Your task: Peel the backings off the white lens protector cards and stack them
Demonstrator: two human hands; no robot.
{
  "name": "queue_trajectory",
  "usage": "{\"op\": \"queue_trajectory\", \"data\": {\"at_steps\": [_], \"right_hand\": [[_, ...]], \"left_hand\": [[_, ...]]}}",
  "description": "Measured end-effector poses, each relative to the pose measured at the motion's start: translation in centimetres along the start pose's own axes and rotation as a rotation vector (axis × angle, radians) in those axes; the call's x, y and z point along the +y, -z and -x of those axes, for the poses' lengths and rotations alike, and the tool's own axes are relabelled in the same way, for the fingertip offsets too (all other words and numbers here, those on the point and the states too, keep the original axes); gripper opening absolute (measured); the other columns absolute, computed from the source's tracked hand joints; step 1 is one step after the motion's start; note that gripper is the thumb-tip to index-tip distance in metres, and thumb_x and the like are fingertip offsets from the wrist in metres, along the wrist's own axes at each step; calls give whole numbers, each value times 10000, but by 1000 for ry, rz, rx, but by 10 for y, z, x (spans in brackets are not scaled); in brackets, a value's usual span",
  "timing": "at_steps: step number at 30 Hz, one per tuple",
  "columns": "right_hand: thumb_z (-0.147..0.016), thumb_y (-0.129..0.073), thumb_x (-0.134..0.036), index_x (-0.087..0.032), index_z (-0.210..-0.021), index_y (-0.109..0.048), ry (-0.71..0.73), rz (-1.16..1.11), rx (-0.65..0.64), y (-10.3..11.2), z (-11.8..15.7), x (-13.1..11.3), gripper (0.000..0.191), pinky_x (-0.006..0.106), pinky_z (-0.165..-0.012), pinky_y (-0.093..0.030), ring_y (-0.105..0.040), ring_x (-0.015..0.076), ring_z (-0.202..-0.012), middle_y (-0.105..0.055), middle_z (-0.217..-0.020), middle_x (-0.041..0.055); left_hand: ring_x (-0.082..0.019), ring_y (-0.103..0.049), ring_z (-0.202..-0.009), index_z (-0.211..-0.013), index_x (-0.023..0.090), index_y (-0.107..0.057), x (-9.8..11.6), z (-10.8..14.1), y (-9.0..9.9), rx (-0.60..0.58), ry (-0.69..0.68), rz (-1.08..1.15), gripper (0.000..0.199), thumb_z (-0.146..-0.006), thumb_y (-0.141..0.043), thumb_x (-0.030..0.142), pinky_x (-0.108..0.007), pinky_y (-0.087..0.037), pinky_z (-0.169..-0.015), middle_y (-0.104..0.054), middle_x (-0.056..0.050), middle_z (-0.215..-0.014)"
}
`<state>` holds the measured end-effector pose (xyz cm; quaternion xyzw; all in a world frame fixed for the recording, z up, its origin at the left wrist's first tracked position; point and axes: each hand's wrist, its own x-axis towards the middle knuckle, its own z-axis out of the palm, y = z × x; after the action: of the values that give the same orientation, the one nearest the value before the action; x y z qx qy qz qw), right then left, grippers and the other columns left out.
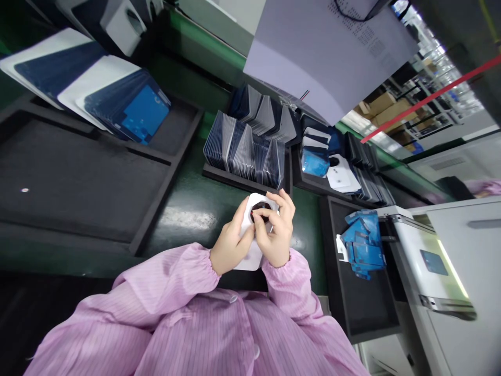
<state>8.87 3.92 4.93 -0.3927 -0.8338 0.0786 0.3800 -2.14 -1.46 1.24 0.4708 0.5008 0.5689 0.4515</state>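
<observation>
Close in front of my body, my left hand [231, 244] grips a white rounded panel [250, 259] by its left side, thumb across its face. The panel has a large dark round area [260, 211] near its upper end. Over that area, my right hand [277, 232] is closed, thumb and index finger pinched together at its edge. Whatever the pinch holds, if anything, is too small to make out. Other fingers of my right hand curl around the panel's upper right corner. My hands hide much of the panel's middle.
Beyond my hands stands a black tray [235, 180] with upright rows of thin dark and grey plates. On the left, a large black tray [78, 183] bears white and navy panels [113, 94]. To the right, another black tray [370, 308] contains blue film pieces [364, 243], beside a white roller machine [426, 261].
</observation>
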Motion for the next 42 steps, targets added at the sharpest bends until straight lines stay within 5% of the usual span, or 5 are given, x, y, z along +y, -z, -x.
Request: {"op": "queue_trajectory", "data": {"at_steps": [12,19,30,37,42], "right_hand": [[-838,-616,-160,-231,-887,-678,-46,-51,38,-9,5,2,106,530,-1043,-434,-480,277,-1266,-573,-1213,67],[-803,-656,-254,-243,-1333,-467,-303,-232,-20,-10,4,12,563,488,-1119,-373,-416,260,-1344,-428,-1413,114],[-847,-573,-198,-206,-1126,-594,-337,-290,4,-6,-3,9,279,419,-1064,-431,-546,217,-1202,-581,-1220,102],[-785,-673,-228,-185,-1098,-591,-350,-284,10,-5,0,10,327,395,-1043,-438,-553,224,-1173,-577,-1194,110],[-837,-610,-287,-204,-1237,-471,-531,-450,72,-2,5,19,432,358,-897,-518,-614,191,-1042,-579,-1215,115]], "left_hand": [[-232,-477,-1331,-1503,163,-195,-7,2,0,9,-32,-93,614,-940,-427,239,-371,-419,-1087,-471,-126,-1466],[-259,-463,-1341,-1491,213,-254,-4,0,-1,14,0,-69,601,-925,-453,243,-417,-405,-1104,-504,-77,-1445],[-231,-455,-1345,-1485,205,-265,-8,-1,-2,-25,48,55,611,-915,-485,217,-386,-354,-1128,-477,-89,-1464],[-241,-448,-1349,-1489,208,-258,-3,-1,-1,-54,107,69,623,-919,-505,254,-397,-365,-1116,-506,-105,-1432],[-254,-485,-1317,-1469,250,-279,-1,1,-5,-20,188,210,628,-905,-547,316,-390,-439,-1057,-444,-112,-1481]]}}
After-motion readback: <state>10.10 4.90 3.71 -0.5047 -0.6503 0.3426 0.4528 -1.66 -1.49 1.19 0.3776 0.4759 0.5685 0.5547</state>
